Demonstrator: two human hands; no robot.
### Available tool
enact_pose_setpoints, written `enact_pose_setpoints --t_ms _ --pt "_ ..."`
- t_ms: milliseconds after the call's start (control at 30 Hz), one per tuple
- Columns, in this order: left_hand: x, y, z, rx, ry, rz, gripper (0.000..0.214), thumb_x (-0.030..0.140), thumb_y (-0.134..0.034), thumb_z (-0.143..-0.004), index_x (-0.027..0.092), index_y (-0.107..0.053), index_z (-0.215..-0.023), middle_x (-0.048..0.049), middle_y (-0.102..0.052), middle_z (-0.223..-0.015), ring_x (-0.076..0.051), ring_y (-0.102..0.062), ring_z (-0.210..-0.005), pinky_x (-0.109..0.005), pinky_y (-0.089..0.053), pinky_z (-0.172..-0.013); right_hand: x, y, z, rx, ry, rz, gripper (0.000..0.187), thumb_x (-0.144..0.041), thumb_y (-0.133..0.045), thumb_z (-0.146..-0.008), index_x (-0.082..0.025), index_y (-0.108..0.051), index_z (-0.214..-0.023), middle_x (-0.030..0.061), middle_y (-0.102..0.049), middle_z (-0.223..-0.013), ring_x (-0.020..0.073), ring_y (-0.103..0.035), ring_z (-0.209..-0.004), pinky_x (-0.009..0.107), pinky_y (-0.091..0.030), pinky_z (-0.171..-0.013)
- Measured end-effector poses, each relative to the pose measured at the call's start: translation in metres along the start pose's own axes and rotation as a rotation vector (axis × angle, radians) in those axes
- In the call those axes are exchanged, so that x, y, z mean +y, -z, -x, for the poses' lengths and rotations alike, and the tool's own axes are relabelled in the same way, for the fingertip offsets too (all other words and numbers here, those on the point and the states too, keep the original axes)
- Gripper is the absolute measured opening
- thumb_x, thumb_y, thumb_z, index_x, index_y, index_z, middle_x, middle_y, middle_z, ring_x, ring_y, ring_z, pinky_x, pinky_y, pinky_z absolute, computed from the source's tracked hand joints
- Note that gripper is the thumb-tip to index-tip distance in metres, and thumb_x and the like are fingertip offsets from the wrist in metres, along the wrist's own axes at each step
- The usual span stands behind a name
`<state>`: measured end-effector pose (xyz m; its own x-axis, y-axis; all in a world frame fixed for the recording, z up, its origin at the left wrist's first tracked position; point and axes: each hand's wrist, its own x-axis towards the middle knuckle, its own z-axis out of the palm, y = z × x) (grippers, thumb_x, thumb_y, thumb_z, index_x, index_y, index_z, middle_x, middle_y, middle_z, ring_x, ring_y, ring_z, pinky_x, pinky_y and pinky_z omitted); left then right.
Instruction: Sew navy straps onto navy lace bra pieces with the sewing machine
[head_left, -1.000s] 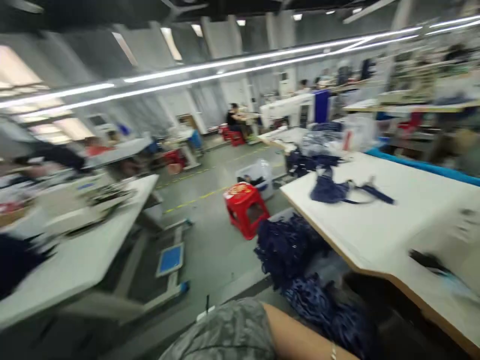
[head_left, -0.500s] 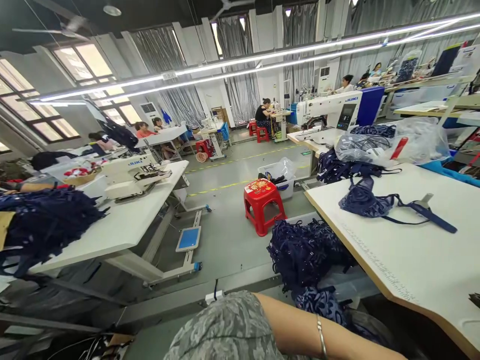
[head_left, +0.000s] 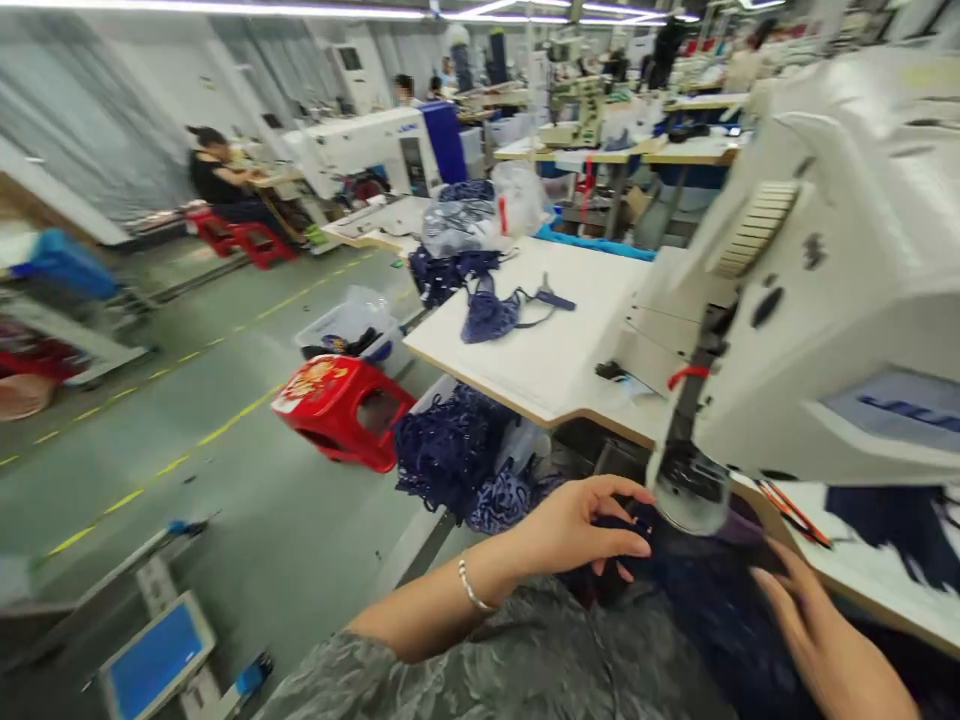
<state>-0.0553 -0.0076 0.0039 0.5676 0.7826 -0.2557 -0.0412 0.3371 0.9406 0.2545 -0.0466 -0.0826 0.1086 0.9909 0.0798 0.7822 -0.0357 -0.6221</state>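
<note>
"Entry one: dark navy fabric (head_left: 697,590). Location?"

"Below the sewing machine's (head_left: 847,300) head, draped lapward, presumably so its weight is supported."

"Hands?"

"Left hand (head_left: 574,525): thumb and fingers narrowed on an edge, seemingly to steady it. Right hand (head_left: 829,625): against the cloth, blurred; grip cannot be told."

"Entry two?"

"Navy bra (head_left: 491,315), on the worktop (head_left: 510,380), perhaps laid there for reach."

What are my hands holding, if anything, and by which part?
Your left hand holds navy cloth near its left end; your right hand is at its right side, grip too blurred to tell.
</note>
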Motion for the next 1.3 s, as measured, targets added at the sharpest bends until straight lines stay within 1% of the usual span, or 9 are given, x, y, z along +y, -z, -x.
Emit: enact_pose_setpoints --t_ms 67,100,200,333,567,733,833,1100,1300 --pt "0.0 -0.008 -0.003 0.016 0.017 -0.031 0.049 0.039 -0.073 -0.078 0.021 -0.055 -0.12 0.0018 -0.06 -0.083 -0.008 -0.061 -0.053 -0.018 -0.045 -0.048 -0.018 -0.003 0.009 -0.038 0.0 -0.05 0.048 -0.059 -0.047 -0.09 -0.026 -0.059 -0.122 0.0128 -0.071 -0.107 0.0329 -0.067 -0.099 0.051 -0.053 -0.087" --pt "0.0 -0.012 -0.004 0.015 0.02 -0.04 0.046 0.039 -0.072 -0.079 0.021 -0.055 -0.119 0.0019 -0.059 -0.085 -0.008 -0.062 -0.055 -0.019 -0.047 -0.05 -0.031 -0.004 0.012 -0.035 0.015 -0.106 0.045 -0.056 -0.044 -0.092 -0.024 -0.063 -0.117 0.0121 -0.07 -0.113 0.0308 -0.065 -0.105 0.049 -0.051 -0.093" --pt "0.001 -0.02 -0.008 -0.024 0.029 -0.039 0.042 0.035 -0.07 -0.082 0.021 -0.052 -0.117 0.002 -0.058 -0.086 -0.008 -0.062 -0.059 -0.022 -0.051 -0.056 -0.071 -0.005 0.017 -0.135 0.099 -0.277 0.038 -0.046 -0.042 -0.097 -0.022 -0.068 -0.108 0.009 -0.07 -0.113 0.0236 -0.064 -0.108 0.038 -0.051 -0.095" --pt "0.003 -0.026 -0.011 -0.049 0.043 -0.008 0.044 0.033 -0.07 -0.082 0.021 -0.049 -0.119 0.0022 -0.057 -0.087 -0.008 -0.062 -0.061 -0.022 -0.052 -0.059 -0.099 -0.006 0.017 -0.147 0.189 -0.393 0.035 -0.041 -0.042 -0.099 -0.023 -0.067 -0.115 0.0087 -0.068 -0.117 0.0228 -0.062 -0.112 0.037 -0.05 -0.096" --pt "0.007 -0.03 -0.012 -0.056 0.067 -0.049 0.047 0.034 -0.069 -0.082 0.02 -0.046 -0.121 0.0031 -0.058 -0.082 -0.008 -0.063 -0.059 -0.019 -0.048 -0.054 -0.103 -0.007 0.015 -0.151 0.2 -0.426 0.033 -0.042 -0.041 -0.099 -0.023 -0.068 -0.103 0.0084 -0.069 -0.109 0.0223 -0.062 -0.104 0.034 -0.049 -0.091" --pt "0.006 -0.032 -0.013 -0.069 0.063 -0.051 0.048 0.036 -0.07 -0.081 0.02 -0.047 -0.12 0.0029 -0.06 -0.081 -0.008 -0.063 -0.058 -0.018 -0.046 -0.051 -0.106 -0.003 0.017 -0.151 0.147 -0.424 0.034 -0.045 -0.04 -0.099 -0.022 -0.062 -0.087 0.0036 -0.065 -0.083 0.0184 -0.062 -0.08 0.027 -0.05 -0.073" --pt "0.006 -0.034 -0.014 -0.078 0.059 -0.038 0.049 0.036 -0.071 -0.08 0.02 -0.047 -0.12 0.0032 -0.059 -0.081 -0.008 -0.062 -0.057 -0.018 -0.047 -0.052 -0.108 -0.001 0.017 -0.192 0.141 -0.45 0.036 -0.044 -0.038 -0.1 -0.021 -0.063 -0.088 0.0027 -0.063 -0.081 0.0166 -0.06 -0.076 0.025 -0.048 -0.069" --pt "0.007 -0.037 -0.015 -0.102 0.067 -0.036 0.048 0.032 -0.071 -0.081 0.02 -0.045 -0.12 0.0032 -0.059 -0.085 -0.007 -0.062 -0.057 -0.019 -0.049 -0.054 -0.114 0.005 0.014 -0.284 0.148 -0.592 0.04 -0.043 -0.037 -0.1 -0.02 -0.069 -0.092 0.0059 -0.064 -0.092 0.0191 -0.061 -0.088 0.026 -0.051 -0.077" --pt "0.005 -0.04 -0.016 -0.096 0.07 -0.077 0.049 0.033 -0.069 -0.082 0.022 -0.044 -0.122 -0.0004 -0.063 -0.094 -0.007 -0.062 -0.057 -0.02 -0.049 -0.054 -0.113 -0.003 0.015 -0.376 -0.036 -0.83 0.035 -0.048 -0.048 -0.095 -0.021 -0.066 -0.109 0.0049 -0.064 -0.095 0.0195 -0.062 -0.086 0.029 -0.055 -0.075"
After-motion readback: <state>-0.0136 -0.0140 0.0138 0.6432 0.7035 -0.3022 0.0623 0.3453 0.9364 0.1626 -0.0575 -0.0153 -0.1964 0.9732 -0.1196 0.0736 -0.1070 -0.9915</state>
